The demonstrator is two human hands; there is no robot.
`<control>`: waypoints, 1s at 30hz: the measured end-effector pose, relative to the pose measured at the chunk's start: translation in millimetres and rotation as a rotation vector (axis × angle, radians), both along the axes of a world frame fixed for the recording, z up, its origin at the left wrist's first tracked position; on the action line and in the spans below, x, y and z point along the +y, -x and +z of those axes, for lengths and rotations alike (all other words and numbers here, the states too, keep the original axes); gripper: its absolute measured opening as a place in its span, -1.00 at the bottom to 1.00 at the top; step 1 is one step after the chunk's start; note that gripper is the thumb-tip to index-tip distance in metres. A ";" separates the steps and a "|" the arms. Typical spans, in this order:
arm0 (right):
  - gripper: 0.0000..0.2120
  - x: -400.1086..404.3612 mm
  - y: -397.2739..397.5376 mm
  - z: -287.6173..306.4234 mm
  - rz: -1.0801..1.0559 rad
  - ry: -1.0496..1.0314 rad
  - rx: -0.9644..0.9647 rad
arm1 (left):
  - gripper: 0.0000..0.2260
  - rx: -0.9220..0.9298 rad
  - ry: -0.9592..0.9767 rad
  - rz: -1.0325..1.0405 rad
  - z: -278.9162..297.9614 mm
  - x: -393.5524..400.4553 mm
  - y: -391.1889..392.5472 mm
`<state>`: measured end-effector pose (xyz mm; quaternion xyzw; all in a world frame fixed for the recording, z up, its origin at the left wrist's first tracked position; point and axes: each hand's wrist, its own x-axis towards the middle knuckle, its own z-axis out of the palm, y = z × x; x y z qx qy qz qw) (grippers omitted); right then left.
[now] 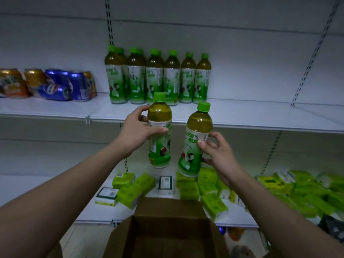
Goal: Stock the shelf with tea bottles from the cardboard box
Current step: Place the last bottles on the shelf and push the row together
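My left hand [137, 129] grips a green-capped tea bottle [159, 146] upright, just below the front edge of the white shelf [251, 116]. My right hand [217, 153] holds a second tea bottle [195, 127], tilted slightly right, beside the first. Both bottles hang in the air above the open cardboard box [167, 237], whose inside looks dark. Several more tea bottles [158, 79] stand in rows at the back of the shelf, straight beyond my hands.
Crushed-looking drink cans [48, 84] lie on the same shelf to the left. The shelf's right half is bare white. On the lower shelf [93, 215], green and white tissue packs [214, 190] lie scattered, piled thicker at the right.
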<state>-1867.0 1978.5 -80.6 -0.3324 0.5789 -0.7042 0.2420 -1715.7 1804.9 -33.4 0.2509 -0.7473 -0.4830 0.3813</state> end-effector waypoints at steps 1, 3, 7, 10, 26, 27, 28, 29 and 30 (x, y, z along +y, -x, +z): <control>-0.82 -1.3 2.4 7.6 -0.018 0.010 0.010 | -0.28 0.022 -0.003 0.002 9.8 -0.8 2.7; -0.81 -4.1 8.0 24.0 -0.044 0.016 0.040 | -0.22 0.063 -0.004 -0.003 29.9 -1.6 7.6; -0.83 -12.0 22.4 61.6 -0.078 0.043 0.101 | -0.31 0.178 -0.057 -0.025 69.7 1.1 23.2; -0.79 -21.0 33.4 89.7 -0.102 0.070 0.162 | -0.27 0.246 -0.071 -0.026 91.7 -2.0 42.9; -0.76 -88.0 129.9 107.8 -0.217 0.049 0.254 | -0.17 0.057 0.144 0.128 91.5 -47.4 159.5; -0.77 -93.9 135.2 107.0 -0.237 0.045 0.260 | -0.18 0.048 0.152 0.141 91.3 -51.2 167.2; -0.77 -100.0 140.2 106.2 -0.259 0.039 0.269 | -0.18 0.037 0.166 0.159 91.2 -54.5 174.7; -0.77 -106.3 145.3 105.5 -0.279 0.031 0.281 | -0.18 0.025 0.185 0.184 90.8 -58.1 182.1; -0.76 -112.2 150.4 104.9 -0.292 0.025 0.295 | -0.18 0.010 0.206 0.208 90.6 -60.8 189.1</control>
